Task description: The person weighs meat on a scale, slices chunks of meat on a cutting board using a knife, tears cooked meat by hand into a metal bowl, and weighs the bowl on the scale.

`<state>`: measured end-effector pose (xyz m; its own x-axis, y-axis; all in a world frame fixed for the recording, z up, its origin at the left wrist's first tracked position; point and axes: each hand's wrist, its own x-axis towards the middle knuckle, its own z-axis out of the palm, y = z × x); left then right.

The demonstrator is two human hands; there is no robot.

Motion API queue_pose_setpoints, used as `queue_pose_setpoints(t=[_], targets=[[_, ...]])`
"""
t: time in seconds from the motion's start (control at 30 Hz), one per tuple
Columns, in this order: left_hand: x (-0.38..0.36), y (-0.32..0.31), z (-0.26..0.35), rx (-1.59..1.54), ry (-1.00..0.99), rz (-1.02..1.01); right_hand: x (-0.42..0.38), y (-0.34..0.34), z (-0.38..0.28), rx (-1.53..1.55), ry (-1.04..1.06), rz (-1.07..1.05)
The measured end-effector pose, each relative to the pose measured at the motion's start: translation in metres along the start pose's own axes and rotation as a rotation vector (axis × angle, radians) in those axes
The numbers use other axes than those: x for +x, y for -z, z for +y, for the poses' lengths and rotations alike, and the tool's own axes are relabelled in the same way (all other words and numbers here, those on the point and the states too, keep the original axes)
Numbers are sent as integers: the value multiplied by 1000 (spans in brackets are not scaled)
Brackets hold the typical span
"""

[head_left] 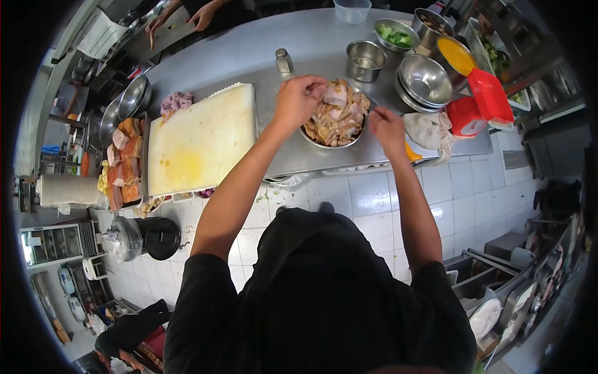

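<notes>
A metal bowl (pixel 334 145) heaped with sliced, browned meat (pixel 339 121) stands near the front edge of the steel counter. At the bowl's upper left, my left hand (pixel 300 98) curls its fingers against a pale piece of meat (pixel 336 94) on top of the heap. My right hand (pixel 387 127) is just right of the rim, fingers bent and closed together; what they hold, if anything, is hidden. Below that hand an orange handle (pixel 411 152) sticks out at the counter edge. A glass shaker (pixel 283 62) stands beyond my left hand.
Left of the bowl lies a thick white cutting board (pixel 205 137), with raw meat (pixel 177 103) behind it and a tray of meat slabs (pixel 126 159) beyond. To the right are stacked metal bowls (pixel 425 81), a cloth (pixel 428 129) and a red scale (pixel 466 116). Another person's hands (pixel 202 17) show across the counter.
</notes>
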<state>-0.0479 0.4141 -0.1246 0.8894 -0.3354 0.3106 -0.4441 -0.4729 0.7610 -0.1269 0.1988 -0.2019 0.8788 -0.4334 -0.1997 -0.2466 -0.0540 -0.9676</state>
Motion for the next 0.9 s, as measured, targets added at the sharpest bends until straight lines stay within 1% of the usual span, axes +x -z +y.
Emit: queue_pose_setpoints(t=[0.07,0.1,0.17,0.2,0.27,0.37,0.47,0.5,0.57,0.6,0.67,0.7,0.77,0.8,0.87,0.9], targets=[[0,2,4,-34,56,-15,24,-5,1,-117,167,67],[-1,2,1,-22,20,40,29,-7,-1,-175,248,101],[-4,-1,-11,5,-54,152,36,-10,-4,-235,220,80],[-7,-2,-19,21,-4,198,38,-12,-9,-264,209,68],[-16,-4,-36,53,101,291,33,-11,-18,-323,270,68],[-35,-9,-49,-36,369,221,35,-6,-13,-377,313,57],[-42,-6,-48,-109,680,51,40,-4,-4,-334,291,66],[-46,-15,-63,-176,623,89,39,-5,-3,-308,275,72],[-53,-38,-104,-306,499,161,35,-7,-4,-365,329,87],[-52,-34,-98,-324,524,115,32,-8,-3,-392,352,98],[-49,-22,-77,-364,571,20,26,-10,-6,-403,309,76],[-46,-23,-83,-390,571,6,27,-10,-10,-406,297,67],[-47,-26,-97,-444,583,-25,30,-6,-1,-315,281,32],[-45,-22,-90,-516,620,-21,32,-4,1,-270,277,12],[-48,-8,-68,-664,700,-9,20,2,6,-125,96,-22],[-47,-7,-70,-656,705,-15,12,5,9,-56,4,-45]])
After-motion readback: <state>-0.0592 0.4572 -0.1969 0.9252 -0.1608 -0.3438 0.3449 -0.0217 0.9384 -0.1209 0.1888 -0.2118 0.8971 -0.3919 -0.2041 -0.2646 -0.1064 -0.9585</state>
